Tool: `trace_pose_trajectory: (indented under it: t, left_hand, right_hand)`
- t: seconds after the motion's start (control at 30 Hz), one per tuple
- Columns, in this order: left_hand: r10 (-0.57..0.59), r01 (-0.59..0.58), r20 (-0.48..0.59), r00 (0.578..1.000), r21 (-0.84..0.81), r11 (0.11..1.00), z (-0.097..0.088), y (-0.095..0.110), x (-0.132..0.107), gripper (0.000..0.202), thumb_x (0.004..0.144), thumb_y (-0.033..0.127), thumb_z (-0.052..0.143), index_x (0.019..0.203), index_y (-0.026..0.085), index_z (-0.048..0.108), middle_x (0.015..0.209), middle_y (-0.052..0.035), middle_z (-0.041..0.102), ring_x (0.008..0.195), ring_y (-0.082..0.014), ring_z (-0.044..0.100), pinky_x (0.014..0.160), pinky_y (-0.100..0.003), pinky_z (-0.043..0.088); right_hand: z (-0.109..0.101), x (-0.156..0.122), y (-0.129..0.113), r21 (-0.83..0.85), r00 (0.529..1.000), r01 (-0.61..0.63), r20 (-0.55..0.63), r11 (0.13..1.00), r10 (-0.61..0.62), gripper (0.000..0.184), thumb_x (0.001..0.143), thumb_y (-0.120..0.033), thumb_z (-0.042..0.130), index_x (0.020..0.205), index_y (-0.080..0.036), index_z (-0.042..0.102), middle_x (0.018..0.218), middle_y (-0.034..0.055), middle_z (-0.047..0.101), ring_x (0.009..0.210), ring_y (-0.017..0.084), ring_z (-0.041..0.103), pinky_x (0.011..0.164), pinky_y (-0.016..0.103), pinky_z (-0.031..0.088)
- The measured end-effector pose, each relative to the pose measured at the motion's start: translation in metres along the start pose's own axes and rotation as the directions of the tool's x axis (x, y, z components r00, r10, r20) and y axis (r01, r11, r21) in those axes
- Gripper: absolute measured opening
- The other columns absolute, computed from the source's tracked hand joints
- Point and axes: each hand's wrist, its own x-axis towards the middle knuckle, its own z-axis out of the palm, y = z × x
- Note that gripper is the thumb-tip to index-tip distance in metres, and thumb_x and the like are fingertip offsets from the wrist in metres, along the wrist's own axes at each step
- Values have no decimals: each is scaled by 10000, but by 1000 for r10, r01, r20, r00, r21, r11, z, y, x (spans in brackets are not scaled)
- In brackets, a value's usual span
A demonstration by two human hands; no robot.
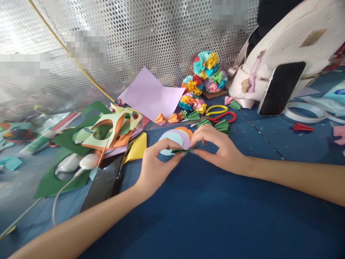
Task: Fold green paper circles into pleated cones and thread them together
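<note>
My left hand [156, 162] and my right hand [218, 147] meet over the blue table [205, 216]. Between them both pinch a narrow folded strip of dark green paper [185, 149], each hand on one end. Just behind the strip lies a small stack of paper circles [175, 138] in light blue, lilac and orange. Further back lie several folded green paper pieces [221, 126] and small orange folded pieces [167, 118].
Scissors with red and yellow handles [222, 113] lie behind the circles. Colourful paper flower balls [206, 73] stand at the perforated metal wall. A white bag [285, 46] with a phone [281, 88] leaning on it is at right. Cut paper scraps [107, 131], a white mouse [88, 162] and a dark tablet [104, 183] are at left.
</note>
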Motion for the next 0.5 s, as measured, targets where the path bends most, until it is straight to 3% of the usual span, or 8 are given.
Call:
trace_pose_trajectory:
  t: [0.2, 0.37, 0.5]
  left_hand:
    - [-7, 14, 61, 998, -109, 994, -1, 0, 1, 11, 822, 180, 688, 817, 171, 686, 803, -6, 655, 790, -133, 586, 779, -243, 450]
    - [-122, 182, 200, 972, -313, 932, 0, -3, 3, 77, 815, 226, 710, 776, 161, 702, 759, -6, 635, 728, -117, 550, 698, -222, 437]
    - [-205, 296, 245, 948, -434, 851, 3, -4, 3, 141, 767, 269, 762, 755, 150, 687, 737, -7, 631, 696, -111, 554, 670, -219, 452]
  right_hand:
    - [1, -2, 0, 14, 1000, -14, 4, 1000, 14, 40, 896, -181, 596, 922, -202, 617, 876, 45, 615, 821, 176, 513, 704, 302, 428]
    - [0, -3, 0, 46, 1000, 0, 29, 999, -1, 24, 904, -207, 601, 897, -201, 623, 860, 40, 620, 816, 172, 520, 756, 319, 437]
    - [1, -2, 0, 81, 999, 42, 18, 996, -44, 37, 910, -222, 601, 888, -203, 624, 846, 35, 625, 821, 174, 536, 774, 334, 445]
